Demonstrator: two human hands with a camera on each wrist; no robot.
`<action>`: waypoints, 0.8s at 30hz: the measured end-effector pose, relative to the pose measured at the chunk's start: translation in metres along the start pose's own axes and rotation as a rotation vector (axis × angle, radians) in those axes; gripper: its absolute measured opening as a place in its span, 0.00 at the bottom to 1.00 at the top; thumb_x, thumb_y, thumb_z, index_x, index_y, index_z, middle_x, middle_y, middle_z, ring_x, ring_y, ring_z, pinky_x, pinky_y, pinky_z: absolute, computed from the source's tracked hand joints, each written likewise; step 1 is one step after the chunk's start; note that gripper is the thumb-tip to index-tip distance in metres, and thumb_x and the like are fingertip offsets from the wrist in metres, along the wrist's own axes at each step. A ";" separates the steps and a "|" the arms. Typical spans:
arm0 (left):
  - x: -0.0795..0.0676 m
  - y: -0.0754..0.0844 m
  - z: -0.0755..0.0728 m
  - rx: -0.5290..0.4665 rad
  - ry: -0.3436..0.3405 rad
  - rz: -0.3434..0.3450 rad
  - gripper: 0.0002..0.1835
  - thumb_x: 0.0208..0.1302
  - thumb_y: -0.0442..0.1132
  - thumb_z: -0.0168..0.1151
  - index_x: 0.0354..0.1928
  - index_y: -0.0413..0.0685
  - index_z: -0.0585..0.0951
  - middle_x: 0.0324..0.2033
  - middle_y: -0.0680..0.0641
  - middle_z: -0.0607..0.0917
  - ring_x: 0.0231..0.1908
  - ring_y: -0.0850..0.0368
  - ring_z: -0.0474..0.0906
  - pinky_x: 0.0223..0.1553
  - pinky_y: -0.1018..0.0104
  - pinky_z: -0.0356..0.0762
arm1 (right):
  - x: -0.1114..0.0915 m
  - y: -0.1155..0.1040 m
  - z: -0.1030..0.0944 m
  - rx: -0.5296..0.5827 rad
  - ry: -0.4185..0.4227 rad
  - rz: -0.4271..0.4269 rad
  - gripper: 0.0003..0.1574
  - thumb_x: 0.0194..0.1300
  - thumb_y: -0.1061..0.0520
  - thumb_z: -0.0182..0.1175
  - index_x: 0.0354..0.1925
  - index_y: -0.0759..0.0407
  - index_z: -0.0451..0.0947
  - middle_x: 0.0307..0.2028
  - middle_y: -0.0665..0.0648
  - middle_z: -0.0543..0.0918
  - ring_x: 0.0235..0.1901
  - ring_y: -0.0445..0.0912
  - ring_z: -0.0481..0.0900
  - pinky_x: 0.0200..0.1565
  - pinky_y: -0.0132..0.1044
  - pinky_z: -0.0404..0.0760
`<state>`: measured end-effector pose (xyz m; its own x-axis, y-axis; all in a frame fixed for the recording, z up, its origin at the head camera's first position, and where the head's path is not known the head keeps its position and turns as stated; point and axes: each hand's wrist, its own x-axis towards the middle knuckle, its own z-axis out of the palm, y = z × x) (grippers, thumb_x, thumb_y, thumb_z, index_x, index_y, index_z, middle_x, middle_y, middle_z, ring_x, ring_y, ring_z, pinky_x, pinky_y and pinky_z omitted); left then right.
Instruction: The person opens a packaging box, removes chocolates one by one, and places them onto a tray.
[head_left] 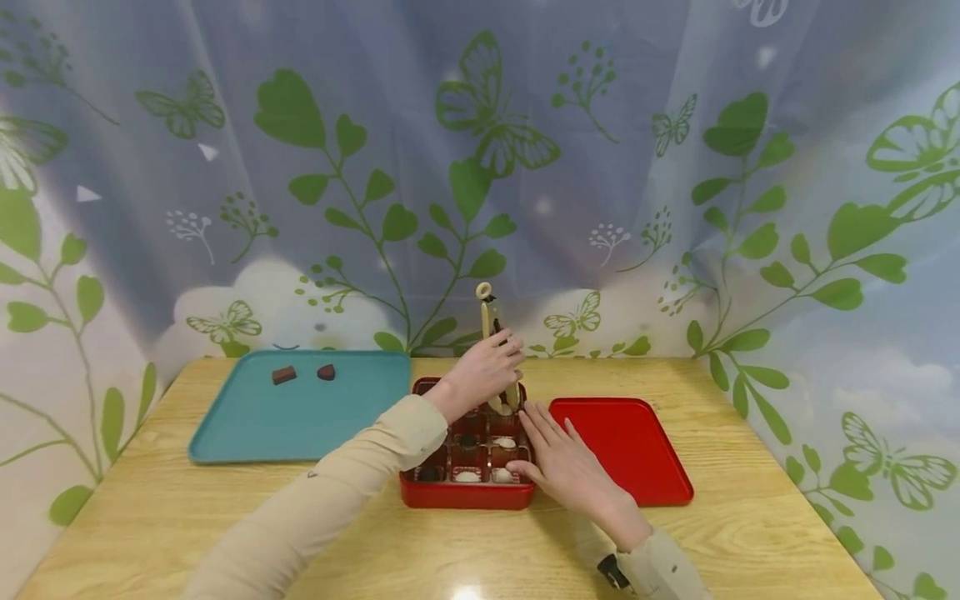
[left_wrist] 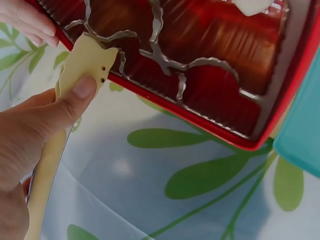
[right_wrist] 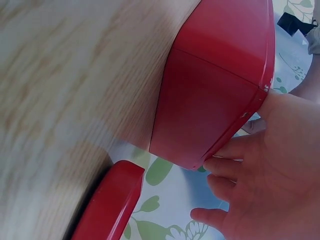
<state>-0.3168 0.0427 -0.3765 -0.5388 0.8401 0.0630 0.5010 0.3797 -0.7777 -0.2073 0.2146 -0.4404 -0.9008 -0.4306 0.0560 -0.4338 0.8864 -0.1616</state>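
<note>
In the head view my left hand (head_left: 482, 372) grips cream-coloured tongs (head_left: 489, 312) over the back right of a red box (head_left: 467, 497). The tongs' tips reach down into a back right compartment; whether they pinch a chocolate is hard to tell. In the left wrist view the thumb presses the wide, cat-eared end of the tongs (left_wrist: 82, 62). A divided plastic insert fills the box, with dark chocolates and white chocolates (head_left: 468, 477) in its compartments. My right hand (head_left: 567, 467) rests along the box's right rim, its fingers extended; in the right wrist view they touch the red side.
On the left lies a teal tray (head_left: 300, 425) bearing a brown rectangular chocolate (head_left: 284, 375) and a smaller dark chocolate (head_left: 326, 372). A red lid (head_left: 630, 442) lies right of the box. Behind the wooden table (head_left: 337, 533) hangs a leaf-and-butterfly patterned curtain (head_left: 420, 250).
</note>
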 end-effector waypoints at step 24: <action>-0.089 -0.022 0.036 -0.588 0.230 -0.516 0.28 0.58 0.57 0.70 0.63 0.66 0.82 0.51 0.54 0.84 0.52 0.50 0.73 0.55 0.50 0.71 | 0.000 -0.001 0.001 -0.010 0.002 0.002 0.52 0.74 0.33 0.51 0.79 0.66 0.52 0.79 0.64 0.51 0.78 0.59 0.48 0.73 0.64 0.54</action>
<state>-0.3040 -0.0542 -0.3876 -0.6784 0.5381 0.5001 0.5359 0.8282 -0.1642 -0.2067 0.2137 -0.4414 -0.9016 -0.4286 0.0579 -0.4323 0.8889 -0.1518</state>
